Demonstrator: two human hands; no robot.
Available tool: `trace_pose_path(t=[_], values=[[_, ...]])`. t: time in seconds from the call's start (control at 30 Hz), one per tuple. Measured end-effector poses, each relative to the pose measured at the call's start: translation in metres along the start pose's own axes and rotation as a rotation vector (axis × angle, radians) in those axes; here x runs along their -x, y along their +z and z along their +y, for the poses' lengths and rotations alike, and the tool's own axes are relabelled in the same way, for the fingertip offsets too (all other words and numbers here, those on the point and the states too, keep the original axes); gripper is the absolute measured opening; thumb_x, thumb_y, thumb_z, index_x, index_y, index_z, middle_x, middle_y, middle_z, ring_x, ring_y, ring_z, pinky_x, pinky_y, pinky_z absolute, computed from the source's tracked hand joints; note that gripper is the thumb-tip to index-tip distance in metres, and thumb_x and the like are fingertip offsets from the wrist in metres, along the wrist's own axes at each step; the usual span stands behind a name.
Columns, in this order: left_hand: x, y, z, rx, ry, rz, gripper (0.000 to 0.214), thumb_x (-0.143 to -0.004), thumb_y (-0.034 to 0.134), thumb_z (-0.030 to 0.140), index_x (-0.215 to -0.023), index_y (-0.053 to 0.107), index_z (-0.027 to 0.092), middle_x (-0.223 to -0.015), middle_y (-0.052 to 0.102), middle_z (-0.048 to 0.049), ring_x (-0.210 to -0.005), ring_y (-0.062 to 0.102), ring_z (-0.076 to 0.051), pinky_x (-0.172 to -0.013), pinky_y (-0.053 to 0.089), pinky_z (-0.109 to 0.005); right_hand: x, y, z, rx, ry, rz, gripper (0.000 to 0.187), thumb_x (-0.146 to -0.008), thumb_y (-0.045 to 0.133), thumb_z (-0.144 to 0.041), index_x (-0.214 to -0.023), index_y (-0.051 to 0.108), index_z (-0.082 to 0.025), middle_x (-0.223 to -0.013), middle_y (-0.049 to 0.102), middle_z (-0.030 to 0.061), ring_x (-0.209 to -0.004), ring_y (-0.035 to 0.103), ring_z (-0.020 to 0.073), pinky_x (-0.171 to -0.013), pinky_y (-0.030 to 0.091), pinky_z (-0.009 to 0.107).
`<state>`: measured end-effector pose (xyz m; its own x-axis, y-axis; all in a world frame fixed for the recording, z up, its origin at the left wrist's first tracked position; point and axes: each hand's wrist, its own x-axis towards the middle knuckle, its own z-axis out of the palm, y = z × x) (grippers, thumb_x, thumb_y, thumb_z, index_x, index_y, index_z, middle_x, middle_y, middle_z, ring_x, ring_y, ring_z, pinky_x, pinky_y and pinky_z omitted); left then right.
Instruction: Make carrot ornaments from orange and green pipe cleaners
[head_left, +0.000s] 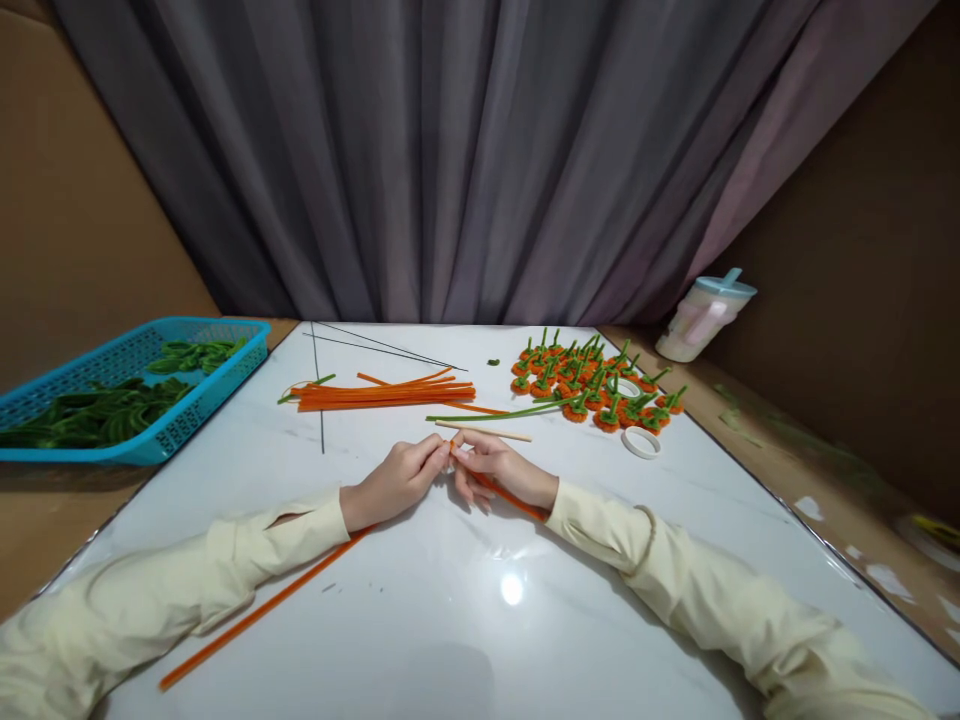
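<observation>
My left hand and my right hand meet above the middle of the white table, fingertips almost touching. Both are closed in a pinch on orange pipe cleaner. One length runs out below my left hand toward the lower left; another orange length passes under my right palm to the cuff. A small orange bit shows between the fingertips, its shape partly hidden. Just beyond the hands lie a thin wooden stick and a long green pipe cleaner. Behind these is a bundle of orange pipe cleaners.
Several small orange pieces with green stems are grouped at the back right, beside a white ring. Thin black rods lie at the back left. A blue basket holds green pieces. A lidded cup stands far right.
</observation>
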<state>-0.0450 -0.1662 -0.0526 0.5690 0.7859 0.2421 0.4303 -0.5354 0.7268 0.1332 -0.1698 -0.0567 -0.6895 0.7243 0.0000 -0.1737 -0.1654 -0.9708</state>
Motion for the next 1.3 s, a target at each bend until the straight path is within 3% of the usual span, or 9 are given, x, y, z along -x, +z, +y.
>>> trace_pose_path(t=[0.27, 0.83, 1.3], values=[[-0.0017, -0.0002, 0.0016, -0.009, 0.010, -0.016, 0.025, -0.089, 0.030, 0.030, -0.066, 0.034, 0.020, -0.053, 0.036, 0.0057, -0.047, 0.034, -0.009, -0.050, 0.029, -0.020, 0.0016, 0.0002, 0.0010, 0.043, -0.003, -0.022, 0.023, -0.088, 0.047, -0.041, -0.086, 0.037, -0.020, -0.050, 0.056, -0.0055, -0.033, 0.032, 0.0066, -0.033, 0.031, 0.015], [-0.0003, -0.0007, 0.0020, 0.038, -0.029, 0.014, 0.025, -0.086, 0.035, 0.033, -0.065, 0.039, 0.020, -0.053, 0.039, 0.0051, -0.048, 0.035, -0.010, -0.052, 0.029, -0.021, 0.0009, -0.0003, 0.0003, 0.052, 0.013, 0.007, 0.025, -0.086, 0.049, -0.042, -0.084, 0.038, -0.019, -0.048, 0.057, -0.0043, -0.032, 0.034, 0.0063, -0.034, 0.025, 0.016], [-0.0007, -0.0013, 0.0020, 0.042, -0.023, 0.002, 0.024, -0.088, 0.033, 0.034, -0.070, 0.037, 0.020, -0.054, 0.039, 0.0053, -0.050, 0.036, -0.011, -0.053, 0.029, -0.022, 0.0007, -0.0014, 0.0021, 0.066, -0.005, -0.009, 0.028, -0.085, 0.049, -0.044, -0.092, 0.034, -0.021, -0.050, 0.056, -0.0063, -0.031, 0.033, 0.0071, -0.033, 0.027, 0.016]])
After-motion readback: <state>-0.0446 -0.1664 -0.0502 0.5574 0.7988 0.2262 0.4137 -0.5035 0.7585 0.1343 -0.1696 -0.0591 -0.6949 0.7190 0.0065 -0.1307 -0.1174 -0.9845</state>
